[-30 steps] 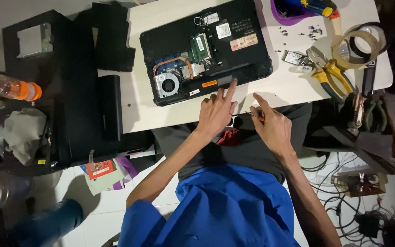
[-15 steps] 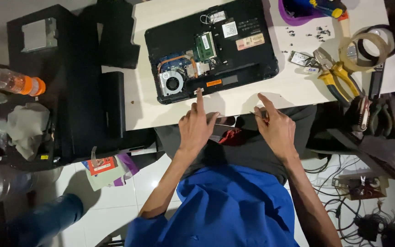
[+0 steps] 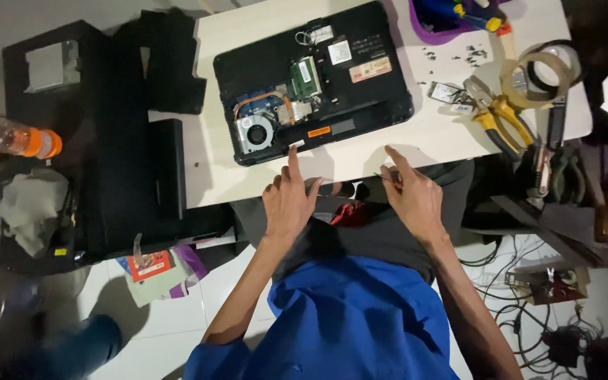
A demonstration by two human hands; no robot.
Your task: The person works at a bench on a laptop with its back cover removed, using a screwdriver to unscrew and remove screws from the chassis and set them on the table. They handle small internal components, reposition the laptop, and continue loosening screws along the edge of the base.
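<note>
Laptop (image 3: 314, 81): base cover off, fan facing you, within reach on surface (image 3: 416, 141).
Left hand (image 3: 288, 204): grip released, forefinger at laptop edge.
Right hand (image 3: 411, 197): pinching a thin tool; type unclear.

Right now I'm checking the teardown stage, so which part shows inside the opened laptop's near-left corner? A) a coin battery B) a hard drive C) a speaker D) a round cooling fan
D: a round cooling fan sits in the opened laptop, beyond the left hand and its raised forefinger.
</note>
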